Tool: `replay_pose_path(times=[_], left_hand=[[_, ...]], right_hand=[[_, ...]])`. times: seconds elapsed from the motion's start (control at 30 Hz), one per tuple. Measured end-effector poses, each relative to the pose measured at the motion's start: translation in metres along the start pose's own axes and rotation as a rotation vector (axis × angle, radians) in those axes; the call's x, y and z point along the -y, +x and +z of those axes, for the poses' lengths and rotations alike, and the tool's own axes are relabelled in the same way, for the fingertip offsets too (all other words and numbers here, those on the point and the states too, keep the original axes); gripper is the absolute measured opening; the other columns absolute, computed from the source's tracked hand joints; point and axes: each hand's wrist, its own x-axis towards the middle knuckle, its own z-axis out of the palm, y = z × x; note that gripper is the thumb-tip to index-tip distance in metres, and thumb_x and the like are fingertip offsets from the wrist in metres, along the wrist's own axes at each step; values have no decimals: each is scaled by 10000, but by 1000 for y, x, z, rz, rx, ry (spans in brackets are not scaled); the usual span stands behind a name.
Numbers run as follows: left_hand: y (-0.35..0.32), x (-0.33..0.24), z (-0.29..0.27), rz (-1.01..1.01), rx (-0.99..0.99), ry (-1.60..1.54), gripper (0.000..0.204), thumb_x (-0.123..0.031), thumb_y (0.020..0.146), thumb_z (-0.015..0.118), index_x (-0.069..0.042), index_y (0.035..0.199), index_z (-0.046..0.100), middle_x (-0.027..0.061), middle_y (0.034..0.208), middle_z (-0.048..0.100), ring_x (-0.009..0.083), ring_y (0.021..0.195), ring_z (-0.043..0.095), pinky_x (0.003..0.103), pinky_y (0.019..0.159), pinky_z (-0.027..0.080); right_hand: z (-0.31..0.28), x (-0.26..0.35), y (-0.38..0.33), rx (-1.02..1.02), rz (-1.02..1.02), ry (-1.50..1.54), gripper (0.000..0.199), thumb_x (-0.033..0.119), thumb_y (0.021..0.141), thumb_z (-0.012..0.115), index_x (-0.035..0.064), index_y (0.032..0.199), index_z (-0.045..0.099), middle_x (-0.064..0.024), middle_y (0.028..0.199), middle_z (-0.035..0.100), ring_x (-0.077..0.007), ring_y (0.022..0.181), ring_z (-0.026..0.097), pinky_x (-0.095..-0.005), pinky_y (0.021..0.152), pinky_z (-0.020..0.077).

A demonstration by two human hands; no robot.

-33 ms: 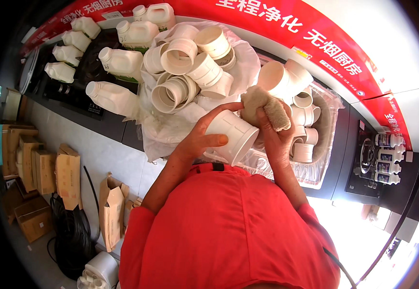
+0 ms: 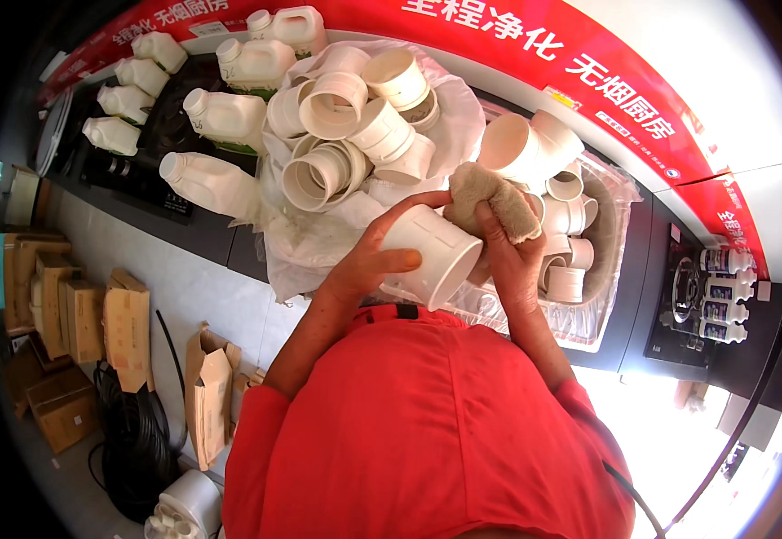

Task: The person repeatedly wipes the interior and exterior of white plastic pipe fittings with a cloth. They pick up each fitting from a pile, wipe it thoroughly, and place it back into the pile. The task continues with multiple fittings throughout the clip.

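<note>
- Just in front of the red shirt (image 2: 391, 431), between both hands, a white pipe (image 2: 436, 256) is held at a tilt, open end toward the body. It looks light and stiff, probably smooth enough to slip; the outer wall, clear of the rim, seems the best hold.
- The left hand (image 2: 359, 268) is wrapped around its wall; the right hand (image 2: 515, 256) grips a soft, fuzzy cloth (image 2: 496, 199) beside it.
- Right, a plastic-lined tub (image 2: 608, 225) holds white pipe pieces.
- Beyond, more are piled on a plastic sheet (image 2: 296, 242).
- Farther left stand capped white jugs (image 2: 216, 184), contents unclear.
- On the floor, a bucket (image 2: 198, 497) holds small white pieces.
</note>
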Motion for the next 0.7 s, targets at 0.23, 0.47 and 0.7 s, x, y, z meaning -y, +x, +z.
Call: replay_pose_path(times=[0.23, 0.47, 0.7], left_hand=[[0, -1, -1, 14, 2, -259, 836, -402, 697, 683, 11, 1342, 348, 108, 1154, 535, 197, 1071, 543, 309, 895, 447], [4, 8, -5, 83, -93, -474, 650, -359, 839, 536, 30, 1330, 361, 116, 1187, 530, 201, 1098, 524, 335, 932, 419], [5, 5, 7, 61, -265, -277, 483, -274, 900, 498, -32, 1306, 400, 122, 1198, 531, 199, 1105, 521, 329, 947, 407]], right_hand=[[-5, -6, 5, 228, 252, 318, 281, 81, 846, 666, 30, 1106, 575, 7, 992, 602, -69, 922, 540, -223, 820, 448], [-12, 2, 8, -65, -34, -145, 289, 60, 776, 720, 20, 1040, 607, -29, 937, 635, -106, 889, 581, -247, 771, 477], [-8, 21, 9, 275, -498, -567, 336, -11, 632, 719, 57, 955, 658, -95, 972, 634, -249, 850, 629, -314, 722, 514]])
